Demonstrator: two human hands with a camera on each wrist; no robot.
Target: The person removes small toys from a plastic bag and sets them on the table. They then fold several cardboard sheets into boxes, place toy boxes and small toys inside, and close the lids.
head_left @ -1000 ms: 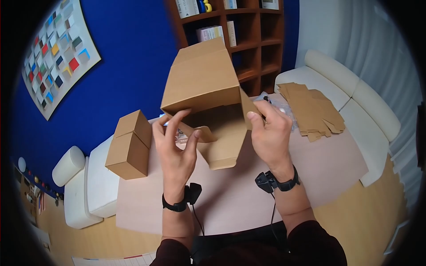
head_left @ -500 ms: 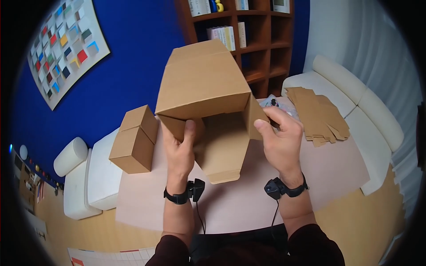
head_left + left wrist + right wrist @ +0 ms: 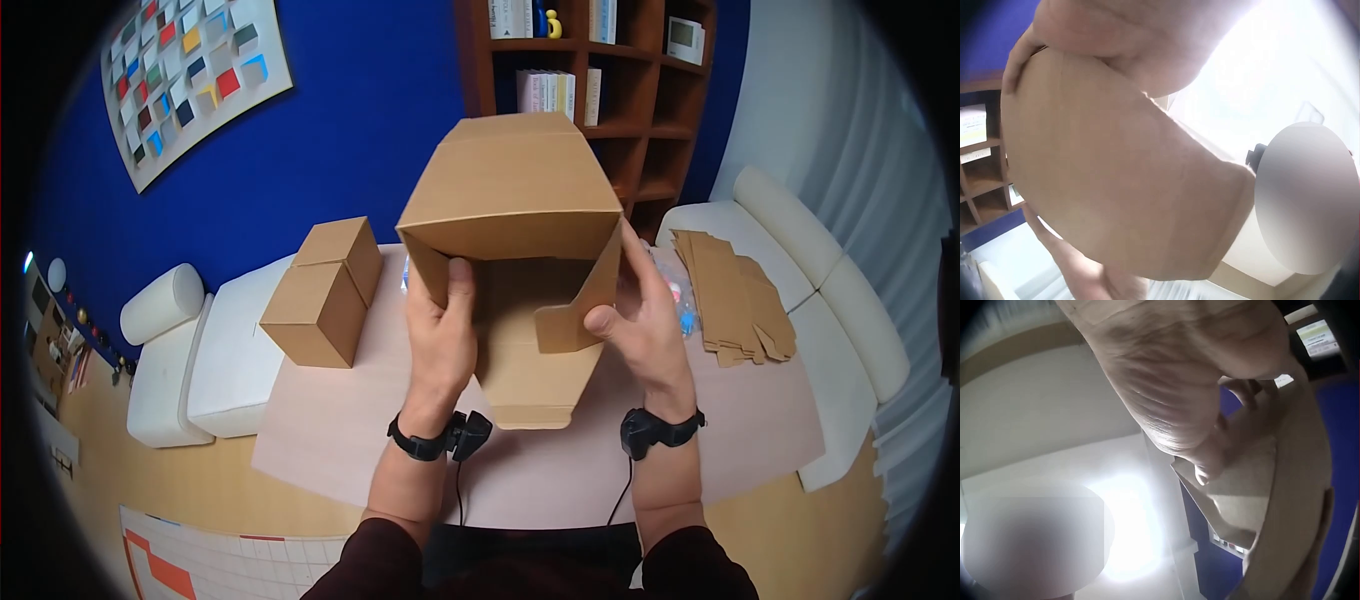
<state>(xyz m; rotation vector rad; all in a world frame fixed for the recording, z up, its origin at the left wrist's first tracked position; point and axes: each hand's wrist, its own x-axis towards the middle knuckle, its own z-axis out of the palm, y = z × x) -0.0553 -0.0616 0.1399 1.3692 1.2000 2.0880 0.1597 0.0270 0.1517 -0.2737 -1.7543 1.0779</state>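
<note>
Both hands hold up a brown cardboard box (image 3: 520,180) above the table, its open end facing me. My left hand (image 3: 438,345) grips the left wall, thumb inside and fingers round the outside. My right hand (image 3: 652,335) is at the right side, with its thumb against the right side flap (image 3: 570,325) and its fingers along the outer wall. That flap, with a rounded corner, bends in across the opening. A long bottom panel (image 3: 530,385) with a narrow folded lip slopes toward me. In the left wrist view, a broad box panel (image 3: 1116,169) hides most of the right hand.
A closed cardboard box (image 3: 320,300) stands on the pink-covered table (image 3: 520,490) at left. Flat cardboard sheets (image 3: 735,300) lie stacked at right, beside clear plastic items (image 3: 684,305). White sofas flank the table, and a wooden bookshelf (image 3: 625,160) stands behind.
The left hand has gone from loosely bent fingers at the left flap to gripping that wall. The right hand has let go its pinch on the right flap, which has swung inward.
</note>
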